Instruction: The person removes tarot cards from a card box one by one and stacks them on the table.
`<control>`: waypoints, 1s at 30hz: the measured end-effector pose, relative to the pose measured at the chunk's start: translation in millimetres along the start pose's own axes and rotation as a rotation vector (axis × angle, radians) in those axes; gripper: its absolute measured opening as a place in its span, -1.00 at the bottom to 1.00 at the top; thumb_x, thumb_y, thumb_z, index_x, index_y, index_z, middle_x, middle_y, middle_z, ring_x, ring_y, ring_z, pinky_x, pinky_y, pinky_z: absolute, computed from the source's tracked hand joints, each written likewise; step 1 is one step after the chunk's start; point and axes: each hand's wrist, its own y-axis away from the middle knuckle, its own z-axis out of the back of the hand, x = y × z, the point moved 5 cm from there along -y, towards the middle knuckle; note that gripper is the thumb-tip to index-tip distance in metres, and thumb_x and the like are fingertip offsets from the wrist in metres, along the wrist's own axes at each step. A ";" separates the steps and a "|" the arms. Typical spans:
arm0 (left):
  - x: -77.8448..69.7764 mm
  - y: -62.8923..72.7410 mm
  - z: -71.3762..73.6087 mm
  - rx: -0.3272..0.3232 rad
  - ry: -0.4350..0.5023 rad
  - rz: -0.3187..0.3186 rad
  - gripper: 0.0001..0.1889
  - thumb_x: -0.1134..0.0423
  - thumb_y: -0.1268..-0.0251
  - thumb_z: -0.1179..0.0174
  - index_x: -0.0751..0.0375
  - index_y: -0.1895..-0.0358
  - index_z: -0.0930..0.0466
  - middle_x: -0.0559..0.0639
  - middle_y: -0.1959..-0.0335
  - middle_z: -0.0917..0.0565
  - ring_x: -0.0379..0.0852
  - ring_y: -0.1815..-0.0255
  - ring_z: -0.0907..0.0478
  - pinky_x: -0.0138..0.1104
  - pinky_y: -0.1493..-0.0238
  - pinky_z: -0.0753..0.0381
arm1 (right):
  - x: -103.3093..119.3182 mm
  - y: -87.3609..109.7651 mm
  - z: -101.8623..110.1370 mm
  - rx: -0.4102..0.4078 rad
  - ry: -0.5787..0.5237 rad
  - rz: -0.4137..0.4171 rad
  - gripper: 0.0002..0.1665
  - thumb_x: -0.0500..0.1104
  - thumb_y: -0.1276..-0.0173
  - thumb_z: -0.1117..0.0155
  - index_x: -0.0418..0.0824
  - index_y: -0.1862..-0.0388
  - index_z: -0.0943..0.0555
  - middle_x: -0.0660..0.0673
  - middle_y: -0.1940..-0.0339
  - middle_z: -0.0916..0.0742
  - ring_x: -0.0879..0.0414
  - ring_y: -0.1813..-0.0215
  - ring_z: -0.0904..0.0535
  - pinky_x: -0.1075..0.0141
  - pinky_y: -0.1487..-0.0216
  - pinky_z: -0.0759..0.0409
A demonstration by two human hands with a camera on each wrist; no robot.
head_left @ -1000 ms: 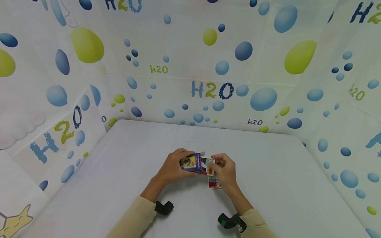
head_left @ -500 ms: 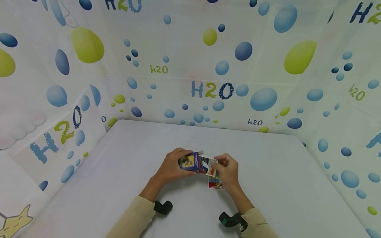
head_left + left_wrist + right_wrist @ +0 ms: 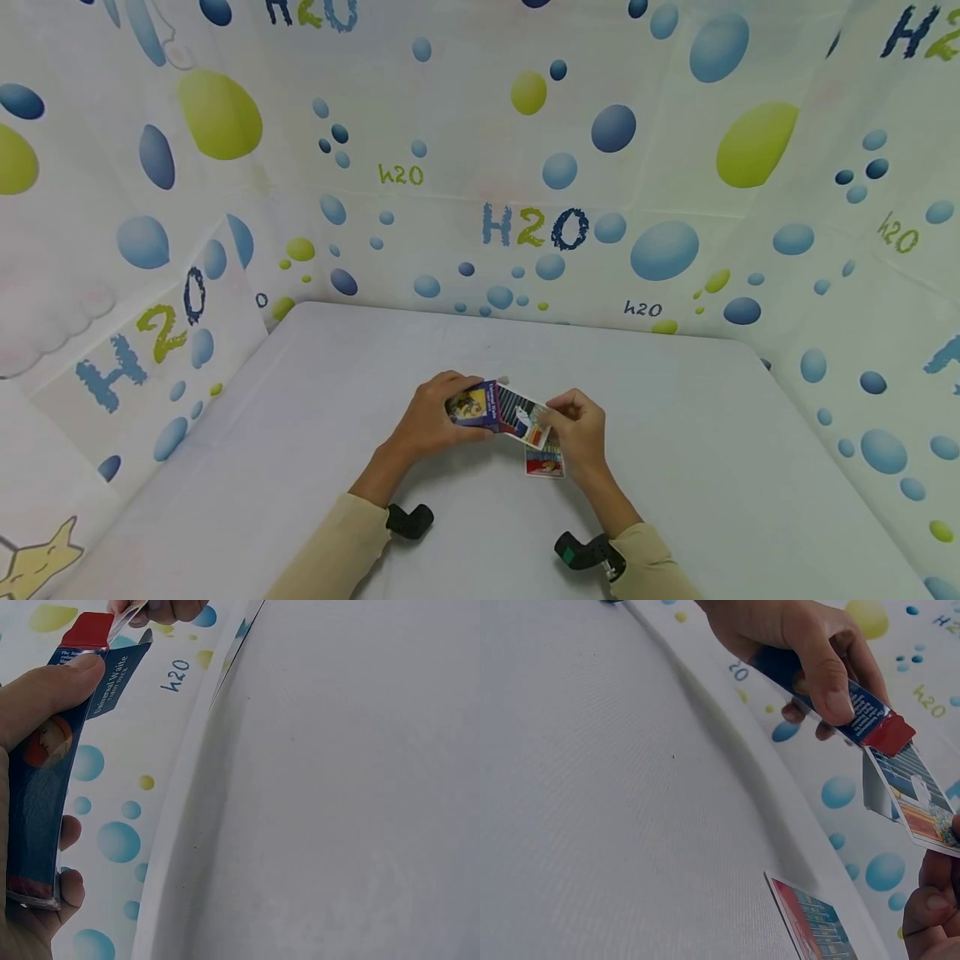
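My left hand (image 3: 427, 421) grips a dark blue tarot card box (image 3: 472, 407), thumb on one narrow side, lettered "Universal Waite". Its open end faces right, with a red flap (image 3: 88, 631) standing out in the left wrist view. From that end a tarot card (image 3: 519, 414) sticks out, most of its face showing, its near end right at the opening. My right hand (image 3: 583, 432) pinches the card's outer corner between thumb and fingers. Below that hand another tarot card (image 3: 544, 465) lies face up on the white table, partly covered in the head view.
The white-covered table (image 3: 300, 467) spreads around both hands. Behind it and at the sides rises a white cloth (image 3: 450, 100) printed with blue and green bubbles and "H2O". Each wrist carries a black camera mount (image 3: 410, 522).
My right hand has moved slightly right, drawing the card farther out of the box and tilting it downward. My left hand with the box has shifted a little left. The card on the table stays put.
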 end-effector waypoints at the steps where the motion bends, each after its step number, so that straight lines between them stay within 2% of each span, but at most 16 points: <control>1: 0.8 -0.1 0.4 -0.004 0.003 0.000 -0.20 -0.03 0.17 -0.66 0.09 -0.27 -0.63 -0.07 -0.04 -0.64 -0.18 0.05 -0.51 -0.26 0.07 -0.57 | -0.9 -0.8 0.8 -0.002 0.007 -0.002 -0.88 -0.52 -0.11 -0.31 -0.50 0.35 -0.56 -0.13 0.51 -0.66 0.11 0.50 -0.55 0.33 0.56 -0.52; 6: 4.9 -0.5 2.1 -0.032 0.025 0.002 -0.22 -0.02 0.17 -0.67 0.11 -0.25 -0.65 -0.08 -0.02 -0.64 -0.18 0.06 -0.51 -0.27 0.09 -0.57 | -1.7 -1.4 3.4 -0.007 0.022 0.000 -0.91 -0.52 -0.10 -0.29 -0.49 0.40 -0.55 -0.09 0.58 -0.62 0.11 0.59 -0.43 0.34 0.62 -0.43; 11: 6.1 -0.4 1.6 -0.024 0.021 0.003 -0.20 -0.02 0.16 -0.66 0.15 -0.26 -0.64 -0.06 -0.03 -0.64 -0.16 0.05 -0.51 -0.26 0.08 -0.57 | -0.6 -0.3 3.1 0.015 0.031 0.004 -0.89 -0.53 -0.09 -0.28 -0.49 0.36 -0.59 -0.10 0.55 -0.62 0.12 0.55 -0.45 0.33 0.60 -0.43; 15: 6.5 -0.4 1.6 -0.018 0.015 0.007 -0.20 -0.03 0.16 -0.66 0.14 -0.27 -0.63 -0.06 -0.04 -0.64 -0.16 0.04 -0.51 -0.26 0.07 -0.57 | -0.7 -0.5 1.7 0.046 0.022 0.006 -0.78 -0.54 -0.06 -0.25 -0.49 0.26 -0.65 -0.10 0.50 -0.61 0.15 0.49 -0.47 0.35 0.59 -0.42; 21: 5.8 -0.6 3.0 -0.019 0.001 0.016 -0.20 -0.03 0.17 -0.66 0.11 -0.27 -0.64 -0.06 -0.04 -0.64 -0.17 0.05 -0.51 -0.26 0.07 -0.57 | 1.6 -0.1 -1.0 0.093 0.044 0.052 -0.67 -0.53 0.00 -0.20 -0.44 0.21 -0.70 -0.14 0.52 -0.60 0.18 0.48 -0.49 0.39 0.56 -0.45; 25: 5.6 -0.6 3.5 -0.016 -0.005 0.028 -0.20 -0.04 0.17 -0.66 0.10 -0.27 -0.64 -0.07 -0.04 -0.64 -0.17 0.04 -0.51 -0.26 0.06 -0.56 | 3.2 0.6 -3.4 0.125 0.071 0.067 -0.67 -0.55 0.01 -0.20 -0.42 0.22 -0.70 -0.10 0.60 -0.57 0.21 0.57 -0.41 0.41 0.58 -0.35; 30: 5.2 -1.0 3.8 -0.013 -0.008 0.026 -0.18 -0.04 0.18 -0.67 0.15 -0.27 -0.63 -0.05 -0.04 -0.64 -0.16 0.05 -0.51 -0.26 0.07 -0.56 | 7.4 2.8 -7.0 0.147 0.117 0.031 -0.73 -0.56 -0.02 -0.20 -0.46 0.25 -0.65 -0.06 0.71 -0.49 0.27 0.67 -0.26 0.41 0.60 -0.19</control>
